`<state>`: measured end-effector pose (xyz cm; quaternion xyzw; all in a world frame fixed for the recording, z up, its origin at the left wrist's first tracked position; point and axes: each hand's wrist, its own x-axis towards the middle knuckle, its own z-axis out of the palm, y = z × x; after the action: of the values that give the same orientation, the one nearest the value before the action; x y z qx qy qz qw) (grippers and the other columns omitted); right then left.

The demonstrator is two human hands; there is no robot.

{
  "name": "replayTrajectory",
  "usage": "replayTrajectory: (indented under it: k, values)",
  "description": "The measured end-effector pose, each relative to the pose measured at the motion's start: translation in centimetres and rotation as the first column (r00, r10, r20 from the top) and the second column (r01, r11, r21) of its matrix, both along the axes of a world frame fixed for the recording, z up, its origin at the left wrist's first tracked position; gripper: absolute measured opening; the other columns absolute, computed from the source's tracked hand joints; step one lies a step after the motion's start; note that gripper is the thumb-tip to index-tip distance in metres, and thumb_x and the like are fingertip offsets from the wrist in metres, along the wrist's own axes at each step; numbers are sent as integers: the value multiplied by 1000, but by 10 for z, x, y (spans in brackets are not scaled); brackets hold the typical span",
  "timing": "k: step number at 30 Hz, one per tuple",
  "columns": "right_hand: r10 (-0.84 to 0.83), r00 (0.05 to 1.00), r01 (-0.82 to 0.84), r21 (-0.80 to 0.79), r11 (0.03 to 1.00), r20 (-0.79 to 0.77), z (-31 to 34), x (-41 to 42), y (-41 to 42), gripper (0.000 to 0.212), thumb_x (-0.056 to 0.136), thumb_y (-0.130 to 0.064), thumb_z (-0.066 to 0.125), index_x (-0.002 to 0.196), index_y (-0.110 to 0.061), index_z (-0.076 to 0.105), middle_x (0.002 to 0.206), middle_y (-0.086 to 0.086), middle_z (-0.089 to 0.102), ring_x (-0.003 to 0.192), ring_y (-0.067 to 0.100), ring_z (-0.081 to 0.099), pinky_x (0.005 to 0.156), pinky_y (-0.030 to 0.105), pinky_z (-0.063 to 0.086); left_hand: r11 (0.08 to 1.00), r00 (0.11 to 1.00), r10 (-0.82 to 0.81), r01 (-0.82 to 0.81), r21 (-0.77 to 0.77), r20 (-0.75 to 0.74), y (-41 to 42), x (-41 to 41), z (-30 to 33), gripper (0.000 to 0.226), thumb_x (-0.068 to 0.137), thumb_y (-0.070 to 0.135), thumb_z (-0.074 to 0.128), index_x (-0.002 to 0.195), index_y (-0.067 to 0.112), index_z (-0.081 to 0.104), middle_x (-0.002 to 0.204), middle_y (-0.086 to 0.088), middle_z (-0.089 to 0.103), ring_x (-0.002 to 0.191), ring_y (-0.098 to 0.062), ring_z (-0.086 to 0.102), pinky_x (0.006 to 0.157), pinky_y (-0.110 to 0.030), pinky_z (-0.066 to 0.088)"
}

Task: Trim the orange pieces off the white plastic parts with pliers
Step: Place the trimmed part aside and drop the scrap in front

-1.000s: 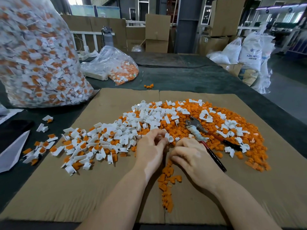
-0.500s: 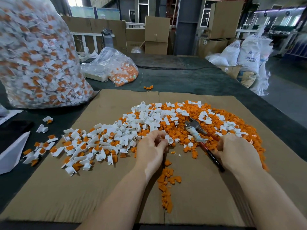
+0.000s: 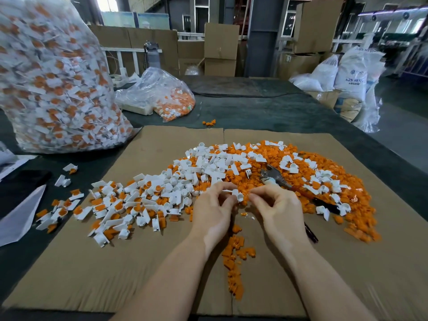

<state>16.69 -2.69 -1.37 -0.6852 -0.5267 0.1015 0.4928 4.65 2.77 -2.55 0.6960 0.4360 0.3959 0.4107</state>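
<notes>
A brown cardboard sheet (image 3: 143,262) carries a wide heap of white plastic parts (image 3: 203,165), many with orange pieces attached, and loose orange offcuts (image 3: 347,205) to the right. My left hand (image 3: 213,212) and my right hand (image 3: 278,209) meet at the middle, both pinching one small white part (image 3: 238,195) between their fingertips. The pliers (image 3: 273,178) lie on the orange heap just beyond my right hand, with their dark red handles running under that hand; neither hand holds them. A thin trail of orange offcuts (image 3: 235,262) lies between my forearms.
A big clear bag of untrimmed parts (image 3: 53,84) stands at the back left. A smaller clear bag (image 3: 162,96) lies behind the cardboard. White paper (image 3: 18,216) and stray parts (image 3: 67,179) sit on the dark table at the left. White sacks (image 3: 352,75) stand at right.
My right hand was at the left hand, went out right onto the orange heap, and has come back to the left hand. Both now pinch the white part.
</notes>
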Motion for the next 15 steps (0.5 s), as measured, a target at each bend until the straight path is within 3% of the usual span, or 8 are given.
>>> replayTrajectory:
  k: [4, 9, 15]
  values:
    - [-7, 1000, 7, 21, 1000, -16, -8, -2, 1, 10, 84, -16, 68, 79, -25, 67, 70, -17, 63, 74, -4, 60, 63, 9, 46, 1000, 1000, -12, 12, -8, 13, -1, 0, 0, 16, 93, 18, 57, 101, 32, 58, 79, 7, 66, 76, -4, 65, 67, -11, 48]
    - [-35, 974, 33, 11, 999, 223, -14, -5, 1, 12, 86, -23, 66, 78, -14, 65, 63, -9, 59, 58, 9, 55, 55, 29, 47, 1000, 999, -12, 13, -25, 36, -1, -1, 0, 16, 92, 16, 58, 101, 30, 59, 80, 2, 68, 76, -7, 66, 71, -19, 53]
    - [-45, 956, 48, -3, 999, 289, -15, -6, 1, 16, 85, -21, 66, 72, -13, 60, 57, -11, 51, 52, 4, 46, 49, 11, 30, 999, 1000, -9, 10, 44, -22, -3, -1, -1, 19, 90, 17, 61, 93, 36, 59, 79, 11, 63, 75, -3, 61, 63, -6, 43]
